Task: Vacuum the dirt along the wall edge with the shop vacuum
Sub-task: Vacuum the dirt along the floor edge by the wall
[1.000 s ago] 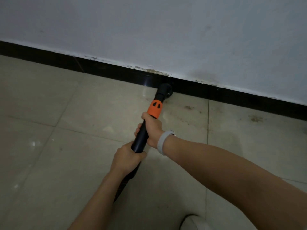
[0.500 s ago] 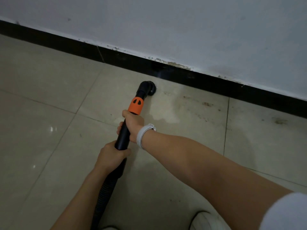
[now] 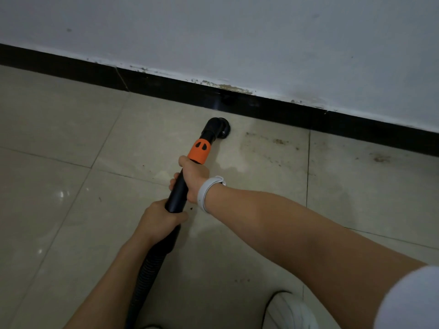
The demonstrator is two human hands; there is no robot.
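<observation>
Dirt is lying along the baseboard right of the nozzle, so we are gripping the wand with right hand and left hand, mid-sweep, next needing a rightward pass.

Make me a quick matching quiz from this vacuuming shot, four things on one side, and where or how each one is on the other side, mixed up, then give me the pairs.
Things:
1. brush nozzle
2. right hand
3. left hand
4. dirt patches

Places or states:
A. grips the black tube just below the orange collar
B. on the tiles to the right of the nozzle, near the black baseboard
C. grips the tube's lower end, where the ribbed hose begins
D. on the floor tile, a little short of the baseboard

Pairs: 1-D, 2-A, 3-C, 4-B
</observation>
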